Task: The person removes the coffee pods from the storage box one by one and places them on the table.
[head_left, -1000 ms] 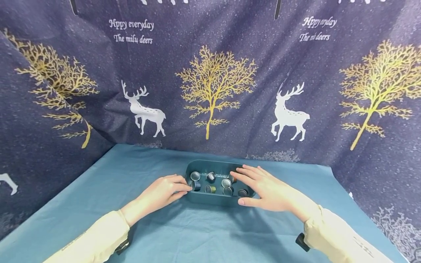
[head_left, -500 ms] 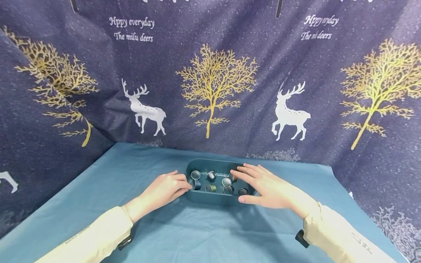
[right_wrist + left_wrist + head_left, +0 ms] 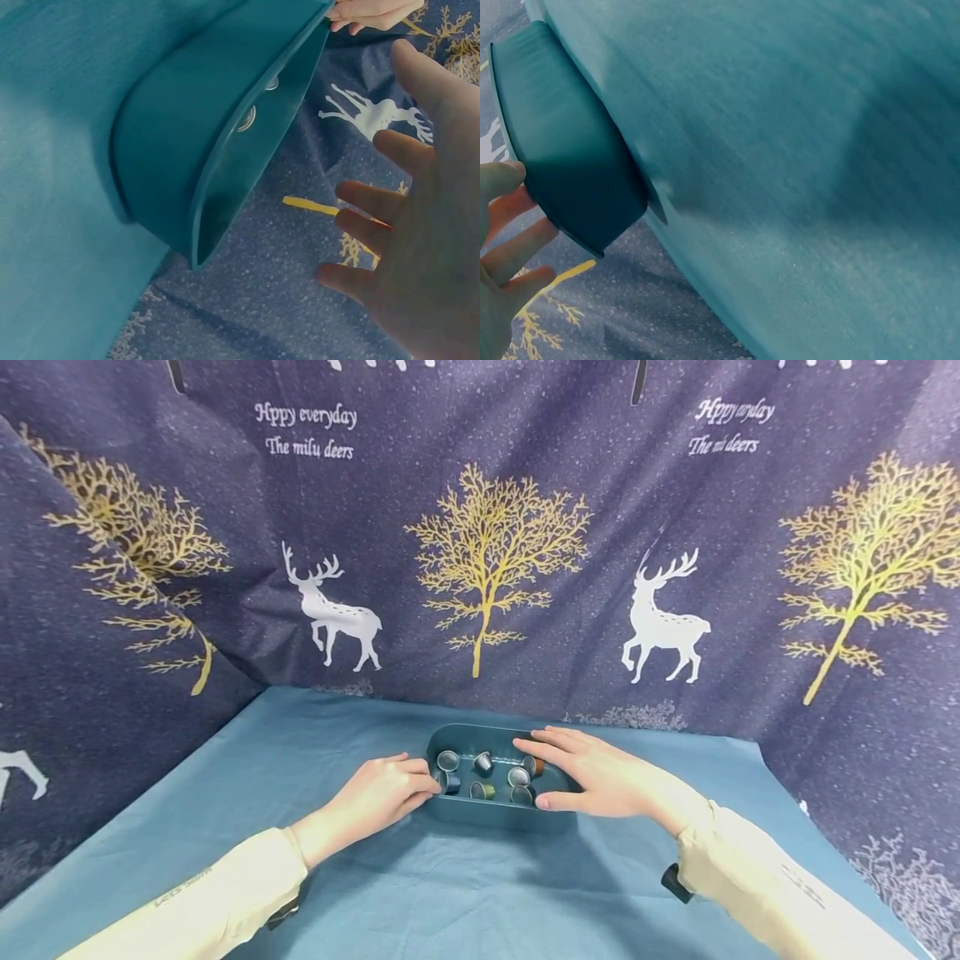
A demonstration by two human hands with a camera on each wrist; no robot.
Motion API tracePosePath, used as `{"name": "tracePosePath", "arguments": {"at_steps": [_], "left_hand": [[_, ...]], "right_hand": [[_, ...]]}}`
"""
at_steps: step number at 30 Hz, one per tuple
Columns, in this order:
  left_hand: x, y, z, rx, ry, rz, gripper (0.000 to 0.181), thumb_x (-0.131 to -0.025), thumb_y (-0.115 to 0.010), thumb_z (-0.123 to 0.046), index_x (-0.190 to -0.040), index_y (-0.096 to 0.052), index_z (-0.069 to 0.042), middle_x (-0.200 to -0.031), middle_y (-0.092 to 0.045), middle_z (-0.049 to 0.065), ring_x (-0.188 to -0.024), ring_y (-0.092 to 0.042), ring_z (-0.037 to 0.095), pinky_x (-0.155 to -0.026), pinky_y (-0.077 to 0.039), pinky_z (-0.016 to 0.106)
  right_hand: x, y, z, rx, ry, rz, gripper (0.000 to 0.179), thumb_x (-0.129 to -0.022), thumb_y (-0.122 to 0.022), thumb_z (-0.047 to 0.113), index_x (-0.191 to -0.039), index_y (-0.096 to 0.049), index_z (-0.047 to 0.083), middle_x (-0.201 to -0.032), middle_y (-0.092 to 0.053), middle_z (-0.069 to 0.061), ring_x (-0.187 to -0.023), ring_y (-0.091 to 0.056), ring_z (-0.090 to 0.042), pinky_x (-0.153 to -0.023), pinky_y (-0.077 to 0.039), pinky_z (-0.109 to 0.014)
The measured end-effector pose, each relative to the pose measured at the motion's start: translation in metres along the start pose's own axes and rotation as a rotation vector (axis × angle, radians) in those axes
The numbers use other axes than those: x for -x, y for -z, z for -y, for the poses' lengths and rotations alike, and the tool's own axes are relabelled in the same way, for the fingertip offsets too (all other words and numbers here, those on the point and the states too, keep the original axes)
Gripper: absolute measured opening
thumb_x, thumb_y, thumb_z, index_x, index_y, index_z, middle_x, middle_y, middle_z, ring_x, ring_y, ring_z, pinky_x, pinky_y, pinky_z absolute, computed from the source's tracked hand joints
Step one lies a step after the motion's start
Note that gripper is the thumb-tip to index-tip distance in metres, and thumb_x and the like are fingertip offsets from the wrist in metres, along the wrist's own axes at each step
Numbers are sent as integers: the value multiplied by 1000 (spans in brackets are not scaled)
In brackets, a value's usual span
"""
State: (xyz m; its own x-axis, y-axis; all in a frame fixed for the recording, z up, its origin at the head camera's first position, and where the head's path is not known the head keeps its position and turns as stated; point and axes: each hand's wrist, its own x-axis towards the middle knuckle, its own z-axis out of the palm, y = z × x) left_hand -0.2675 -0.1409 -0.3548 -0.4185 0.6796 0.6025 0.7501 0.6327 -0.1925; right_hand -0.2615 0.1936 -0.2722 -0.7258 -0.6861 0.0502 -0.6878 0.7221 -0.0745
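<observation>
A dark blue wall cloth point(image 3: 420, 443) hangs at the back, with a yellow tree point(image 3: 150, 560) printed far to the left. Below it, a pale left sleeve point(image 3: 232, 885) comes in, with a black thing point(image 3: 283, 912) under the wrist. Next is a white deer point(image 3: 341, 618) on the wall cloth. Below and to the right of it is the left hand point(image 3: 382, 793), with its thumb and fingers pinching the rim at the left end of a green-blue box point(image 3: 487, 814). The box sits near the back of a blue table cloth point(image 3: 450, 893), under the middle tree point(image 3: 483, 602).

Seven little cups show in the box. At the left are a silver cup point(image 3: 447, 761) and, nearer the front, a blue cup point(image 3: 452, 783). Then come a green cup point(image 3: 483, 791) in front and a gray cup point(image 3: 483, 764) behind it. Farther right are another silver cup point(image 3: 518, 777), a dark cup point(image 3: 522, 795) and a brown cup point(image 3: 534, 766).

The right hand point(image 3: 588, 772) is over the right end, with its fingers apart and no cup held. The right wrist view shows a gap between this hand and the box. Past it are the right deer point(image 3: 663, 631), the right sleeve point(image 3: 750, 860) and one more yellow tree
</observation>
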Motion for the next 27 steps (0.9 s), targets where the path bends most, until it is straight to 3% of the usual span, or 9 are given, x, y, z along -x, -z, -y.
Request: {"name": "tracePosePath", "arguments": {"at_steps": [6,12,22,24,27], "left_hand": [[1,-1,0,2,-13,-11,11,-81,-80,-17,-89,-76,-23,-84,-65,-10,-76,-63,5,-81,-57,31],[2,-1,1,9,26,-21,12,-80,-82,-18,-89,-77,-25,-83,-66,-12,-75,-63,6,-74,-55,28],[1,0,-6,34,180,13,12,-78,-84,-23,-88,-78,-28,-82,-67,-13,-71,-60,7,-62,-51,24],[1,-1,-8,43,215,11,10,-78,-83,-26,-86,-78,-28,-82,-68,-13,-70,-61,6,-63,-52,25],[1,-3,-12,36,251,10,9,-78,-83,-31,-82,-76,-27,-82,-68,-12,-71,-65,7,-74,-58,30]], "right_hand": [[-12,5,4,-22,44,20,71,-94,-55,59,-156,-29,34,-162,-32,-5,-151,-28,-32,-118,-29,-58],[-28,11,4,-32,107,31,68,-95,-58,52,-155,-33,31,-160,-36,-2,-149,-33,-30,-117,-32,-57],[-52,13,4,-47,131,79,65,-95,-59,51,-153,-35,35,-159,-37,1,-148,-34,-27,-115,-36,-55],[-56,13,4,-44,121,91,65,-95,-59,51,-153,-35,36,-159,-37,2,-148,-34,-26,-115,-36,-54],[-63,11,5,-37,108,107,64,-95,-58,52,-153,-34,37,-159,-37,1,-149,-33,-26,-116,-35,-54]]}}
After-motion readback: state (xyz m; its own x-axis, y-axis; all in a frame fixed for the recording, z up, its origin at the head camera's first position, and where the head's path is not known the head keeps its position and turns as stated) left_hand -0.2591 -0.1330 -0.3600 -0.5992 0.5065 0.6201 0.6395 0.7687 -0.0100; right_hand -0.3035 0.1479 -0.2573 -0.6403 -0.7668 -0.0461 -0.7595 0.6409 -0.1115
